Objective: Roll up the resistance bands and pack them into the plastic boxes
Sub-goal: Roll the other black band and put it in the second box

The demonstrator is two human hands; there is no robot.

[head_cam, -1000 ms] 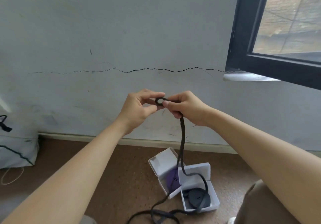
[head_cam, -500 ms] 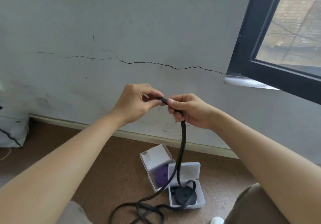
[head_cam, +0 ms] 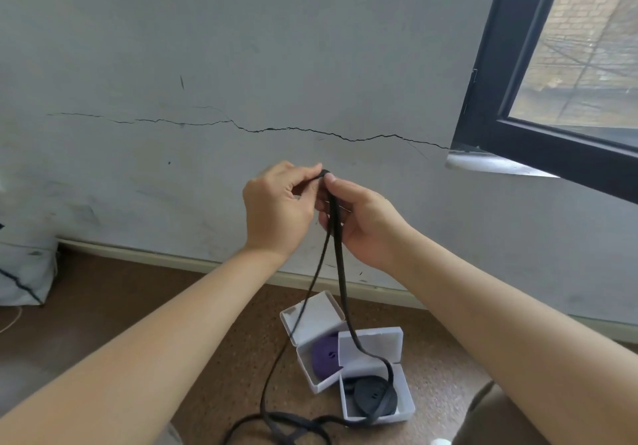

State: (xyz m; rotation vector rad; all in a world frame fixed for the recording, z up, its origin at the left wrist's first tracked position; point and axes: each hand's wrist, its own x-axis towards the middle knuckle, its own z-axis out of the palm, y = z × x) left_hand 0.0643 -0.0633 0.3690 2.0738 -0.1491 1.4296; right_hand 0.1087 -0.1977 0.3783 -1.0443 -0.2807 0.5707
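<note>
Rolling underway | loop open a second ago is now pressed into a tight core | black band [head_cam: 340, 272] is pinched at its end by left grip [head_cam: 276, 210] and right grip [head_cam: 366, 223] | tail hangs over plastic boxes [head_cam: 379, 418]

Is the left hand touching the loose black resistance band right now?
Touching. The head view shows the left hand pinching the rolled end of the flat black resistance band between thumb and forefinger, beside the thumb of the right hand.
</note>
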